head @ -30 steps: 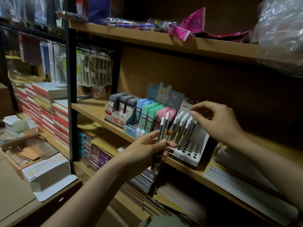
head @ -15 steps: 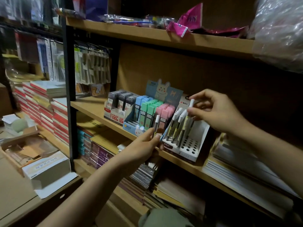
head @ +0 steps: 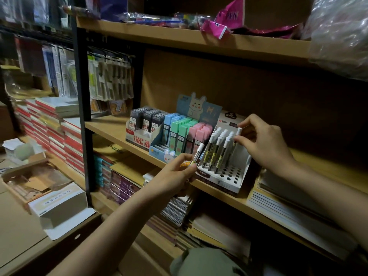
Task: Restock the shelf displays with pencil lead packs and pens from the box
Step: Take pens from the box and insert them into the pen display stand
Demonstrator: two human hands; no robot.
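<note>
Head view: right hand (head: pixel 264 144) pinches a white-capped pen (head: pixel 237 136) at the back right of the pen rack (head: pixel 237 176), among other standing pens (head: pixel 218 148). Left hand (head: pixel 175 174) grips one pen (head: pixel 197 154) just left of the rack, its cap tilted toward it. Beyond the left hand stand pastel lead packs (head: pixel 183 132) and dark lead packs (head: pixel 147 118) on the shelf (head: pixel 107 126). Under the right arm lie stacked notebooks (head: pixel 288 212). Left of the left arm, an open box (head: pixel 57 204) sits on the desk (head: pixel 18 232).
</note>
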